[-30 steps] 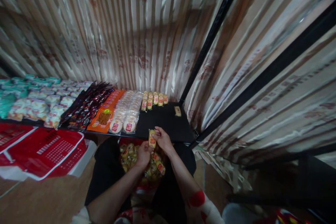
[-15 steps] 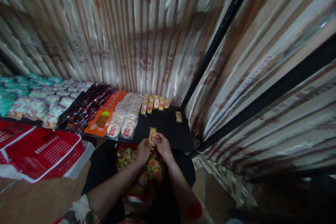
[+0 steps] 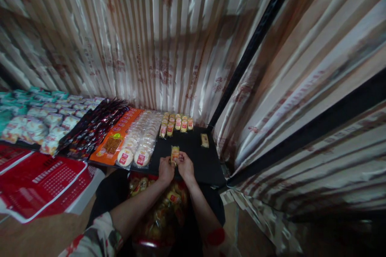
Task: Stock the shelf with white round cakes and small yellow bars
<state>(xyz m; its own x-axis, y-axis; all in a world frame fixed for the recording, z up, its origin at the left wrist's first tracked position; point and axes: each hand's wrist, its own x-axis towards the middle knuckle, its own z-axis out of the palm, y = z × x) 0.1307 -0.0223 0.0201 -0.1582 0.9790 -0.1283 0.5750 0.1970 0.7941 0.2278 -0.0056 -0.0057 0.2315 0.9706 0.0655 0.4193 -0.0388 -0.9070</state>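
Between my fingers, upright above the front edge of the black shelf, is a small yellow wrapped snack packet with a red and white label. My left hand pinches its lower left side, and my right hand grips its right side. Below my wrists sits a red-rimmed container of similar yellow packets, partly covered by my forearms. Toward the back of the shelf stand short rows of the same packets. One paler packet lies apart at the right.
Round white crackers in clear wrap, an orange snack bag, dark shiny packets and white and teal packets line the shelf leftward. A red bag hangs front left. Black posts and striped sheeting enclose the shelf.
The view has shifted slightly, so the shelf goods sit a little lower and further left. Both hands still hold the packet, which now stands straighter.
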